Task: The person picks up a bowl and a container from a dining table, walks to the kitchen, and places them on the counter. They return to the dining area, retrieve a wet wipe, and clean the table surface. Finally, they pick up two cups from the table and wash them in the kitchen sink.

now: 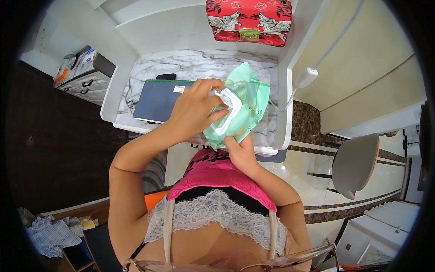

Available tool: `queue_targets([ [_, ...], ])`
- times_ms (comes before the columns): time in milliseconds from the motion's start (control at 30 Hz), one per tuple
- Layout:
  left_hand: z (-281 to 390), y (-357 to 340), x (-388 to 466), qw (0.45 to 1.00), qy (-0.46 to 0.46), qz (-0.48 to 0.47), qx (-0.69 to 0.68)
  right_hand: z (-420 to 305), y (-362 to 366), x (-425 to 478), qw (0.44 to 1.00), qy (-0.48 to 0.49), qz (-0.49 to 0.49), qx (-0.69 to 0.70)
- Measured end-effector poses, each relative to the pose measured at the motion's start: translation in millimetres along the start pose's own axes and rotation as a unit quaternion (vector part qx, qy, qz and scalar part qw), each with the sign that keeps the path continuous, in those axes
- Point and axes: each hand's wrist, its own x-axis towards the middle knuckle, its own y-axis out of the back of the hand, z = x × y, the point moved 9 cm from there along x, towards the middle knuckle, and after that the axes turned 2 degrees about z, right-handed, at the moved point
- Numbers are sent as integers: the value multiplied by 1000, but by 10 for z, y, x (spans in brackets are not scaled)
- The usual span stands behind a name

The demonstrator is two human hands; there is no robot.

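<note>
A green soft plastic wipes packet [260, 98] with a white plastic lid frame [234, 110] is held up, tilted, above the front of a marble-patterned desk [200, 59]. My left hand [197, 108] is over the lid, its thumb and bent fingers at the opening. A bit of white shows by the fingertips; whether they pinch a wipe or the lid is hidden. With thumb and fingers, my right hand [241, 151] grips the packet's near lower edge. Partly behind my left hand lies a dark blue spiral notebook [156, 98] with a white label.
A black phone-like object [166, 77] lies behind the notebook. Beyond it hangs a red patterned handbag [249, 22]. A white cable with an inline switch [307, 77] runs past the desk's right side panel [287, 112]. A grey chair [355, 166] stands farther right.
</note>
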Motion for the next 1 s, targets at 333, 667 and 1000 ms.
queue_targets([
  [333,-40,-149,77,999,13,8,-38,79,87,-2,993,-31,33,113],
  [667,-176,-176,63,969,105,-27,-224,164,87,44,938,-161,52,302],
  [1000,-301,75,84,873,160,56,-458,319,222,90,926,-239,104,272],
])
